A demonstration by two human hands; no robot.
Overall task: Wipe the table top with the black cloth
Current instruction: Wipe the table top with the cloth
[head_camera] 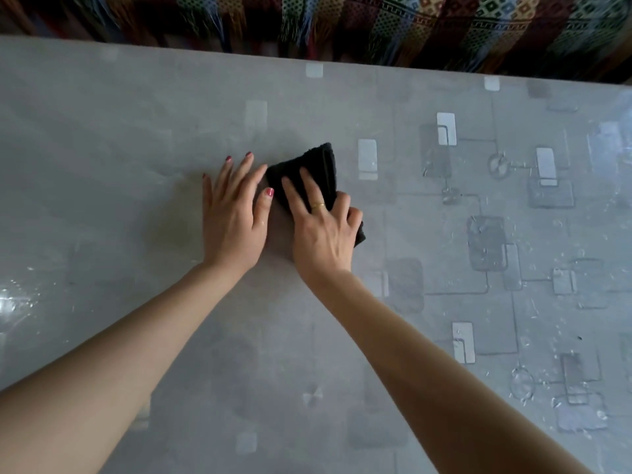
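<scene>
A folded black cloth lies flat on the grey table top, near its middle. My right hand presses down on the cloth's near half, fingers spread over it and curled round its right edge; a gold ring shows on one finger. My left hand rests palm-down on the bare table just left of the cloth, fingers apart, the thumb tip almost touching the cloth's left edge. The cloth's far corner sticks out beyond my fingers.
The table top carries a glossy grey covering with pale rectangles and thin line patterns, most distinct on the right. Past the far edge hangs a multicoloured patterned fabric with fringes. Glare shows at the left and right edges.
</scene>
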